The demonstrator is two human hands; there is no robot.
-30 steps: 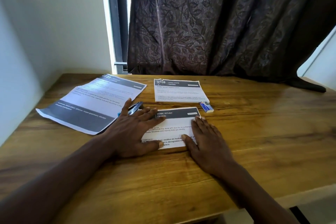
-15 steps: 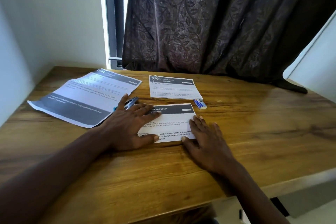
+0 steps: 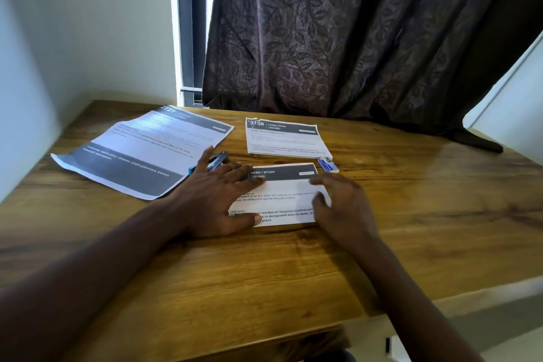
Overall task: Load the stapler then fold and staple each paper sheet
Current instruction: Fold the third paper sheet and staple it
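Note:
A folded sheet headed "DESK / STUDY" (image 3: 283, 195) lies in front of me on the wooden table (image 3: 411, 214). My left hand (image 3: 217, 200) rests flat on its left part, fingers spread. My right hand (image 3: 342, 203) lies over its right edge with curled fingers. A blue and silver stapler (image 3: 216, 161) peeks out just beyond my left fingers. A second folded sheet marked "3108" (image 3: 286, 138) lies farther back. An unfolded sheet (image 3: 147, 150) lies at the left. A small staple box (image 3: 328, 164) sits between the two folded sheets, at the right.
A dark patterned curtain (image 3: 352, 38) hangs behind the table, with a window frame (image 3: 188, 38) to its left. White walls close in on the left and right. The table's front edge (image 3: 440, 300) runs close below my arms.
My right hand has slid up along the folded sheet's right edge and its fingers have curled. The left hand stays flat on the sheet. The view has tilted slightly.

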